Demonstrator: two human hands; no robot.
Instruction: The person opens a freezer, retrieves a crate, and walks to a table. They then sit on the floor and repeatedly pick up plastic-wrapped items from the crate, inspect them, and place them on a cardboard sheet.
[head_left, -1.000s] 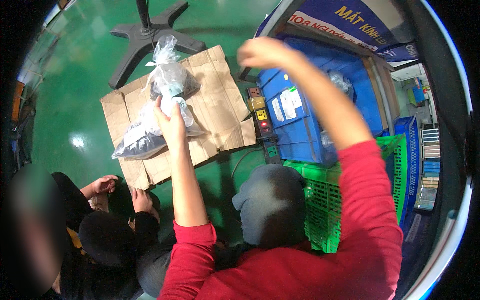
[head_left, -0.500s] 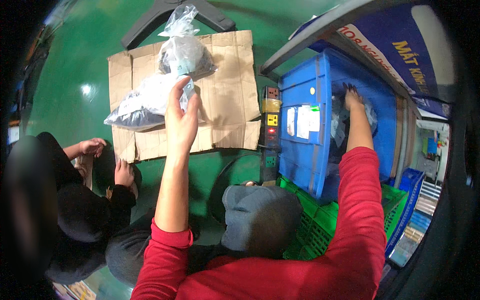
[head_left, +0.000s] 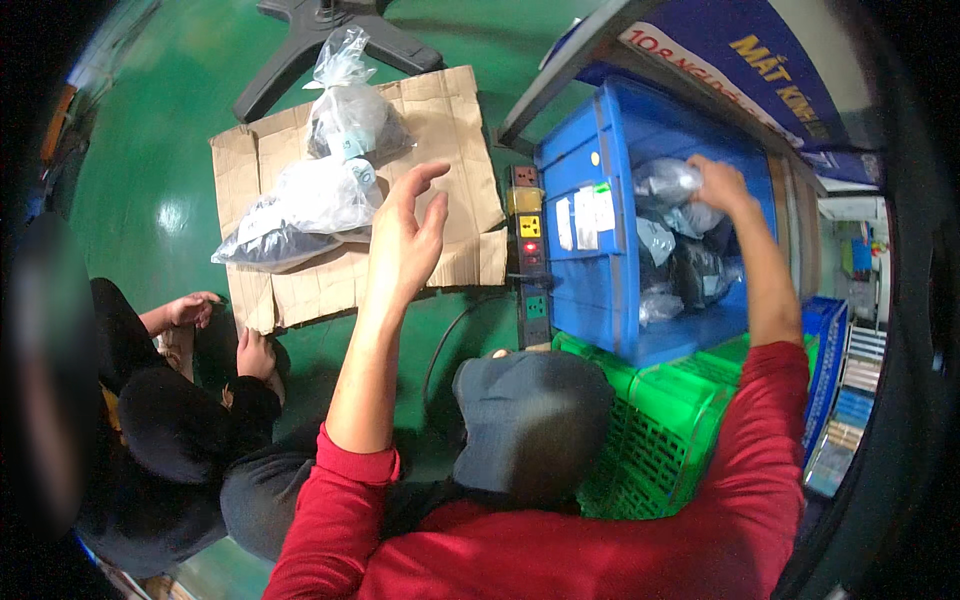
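Observation:
My right hand (head_left: 722, 187) is inside the blue plastic bin (head_left: 588, 290), fingers curled on a clear plastic bag (head_left: 668, 181); part of the grip is hidden. Several more bags with dark contents (head_left: 695, 268) lie below it in the bin. Holding nothing, my left hand (head_left: 408, 235) hovers over the flattened cardboard (head_left: 450, 215), thumb and fingers apart. Just left of it, a filled plastic bag with dark contents (head_left: 290, 228) lies on the cardboard. Behind that stands another bag, tied at the top (head_left: 355, 120).
Green crates (head_left: 655, 430) stand below and beside the bin. A power strip (head_left: 529, 245) with a lit red switch runs between cardboard and bin. At the left, another person's hands (head_left: 258, 355) are near the cardboard edge. A black stand base (head_left: 270, 85) lies behind.
My right hand has drawn back toward me and now grips a bag in the bin. The left hand has shifted right, away from the bags on the cardboard. The view has shifted slightly.

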